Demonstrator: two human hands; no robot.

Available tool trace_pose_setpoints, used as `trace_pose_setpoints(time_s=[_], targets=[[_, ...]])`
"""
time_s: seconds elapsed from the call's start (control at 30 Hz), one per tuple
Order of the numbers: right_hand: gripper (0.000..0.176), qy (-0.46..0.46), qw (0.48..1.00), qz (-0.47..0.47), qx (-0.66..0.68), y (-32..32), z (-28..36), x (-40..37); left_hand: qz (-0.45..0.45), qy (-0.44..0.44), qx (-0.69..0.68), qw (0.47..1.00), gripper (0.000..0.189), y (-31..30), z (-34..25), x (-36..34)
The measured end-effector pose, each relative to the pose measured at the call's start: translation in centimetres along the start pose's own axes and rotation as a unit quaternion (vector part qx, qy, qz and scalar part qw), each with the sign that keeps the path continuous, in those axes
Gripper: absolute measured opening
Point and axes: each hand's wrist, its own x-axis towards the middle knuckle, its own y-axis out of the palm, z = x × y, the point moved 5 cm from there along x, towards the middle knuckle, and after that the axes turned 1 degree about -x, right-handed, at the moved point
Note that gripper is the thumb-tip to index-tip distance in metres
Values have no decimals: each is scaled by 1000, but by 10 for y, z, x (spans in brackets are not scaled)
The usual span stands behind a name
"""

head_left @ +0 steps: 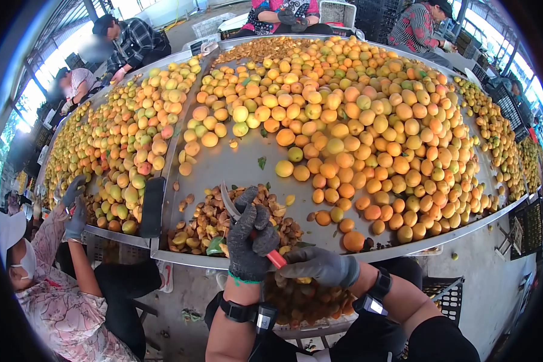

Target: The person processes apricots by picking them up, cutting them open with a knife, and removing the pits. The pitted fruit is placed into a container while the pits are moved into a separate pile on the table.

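Observation:
My left hand (250, 238), in a dark grey glove, is closed around a knife. The knife's red handle (276, 259) sticks out below the fingers, and its curved blade (229, 204) points up and away. My right hand (323, 266), also gloved, is beside the handle's end with its fingers curled. Something yellow shows under those fingers, but I cannot make out what they hold. Behind my left hand lies a heap of split apricot pieces (193, 232) on the metal table (223, 166). Whole apricots (374, 145) are piled beyond. Below my hands is a container of darker fruit pieces (311, 301).
A raised metal divider (176, 136) splits the table. A black phone-like slab (153, 207) lies near its front edge. To my left a co-worker's gloved hands (73, 208) are by another apricot pile (120, 157). Several people sit around the table. Black crates (528, 226) stand at right.

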Motion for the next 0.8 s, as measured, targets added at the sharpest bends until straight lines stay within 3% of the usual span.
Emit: trace_pose_setpoints(time_s=[0.07,0.13,0.27,0.3,0.33,0.37,0.47,0.5,0.53,0.6,0.63,0.67,0.73,0.8], targets=[[27,-64,990,-45,-120,-6,3,1,13,-2,-9,1000,46,9,2,2],[26,-57,988,-57,-131,-11,7,-1,-68,41,67,995,52,7,6,3],[28,-26,979,-102,-173,-24,16,-12,-82,49,73,993,67,8,11,4],[28,-26,979,-103,-172,-24,16,-15,-43,39,85,995,65,16,12,5],[32,-66,997,24,-2,-12,17,-19,-2,29,96,995,62,23,14,5],[35,-104,969,150,168,-2,22,-24,19,20,88,996,65,24,17,6],[37,-72,970,175,153,3,11,-23,69,-2,114,991,60,18,18,-1],[37,-39,978,137,152,4,11,-24,90,-2,91,992,44,20,18,1],[37,-40,978,138,154,6,9,-22,89,-3,91,992,44,19,17,2],[42,-137,958,34,248,-5,12,-17,33,-5,-39,999,27,12,12,7],[45,-143,957,-1,254,-16,8,-11,20,30,-10,999,18,10,8,8],[45,-143,957,0,254,-16,8,-11,20,31,-9,999,18,8,6,9],[45,-144,953,-138,229,-16,22,-14,-9,52,-42,998,18,-1,0,12],[41,-157,969,-97,162,-27,17,-16,-5,62,-39,997,21,-4,-1,13]])
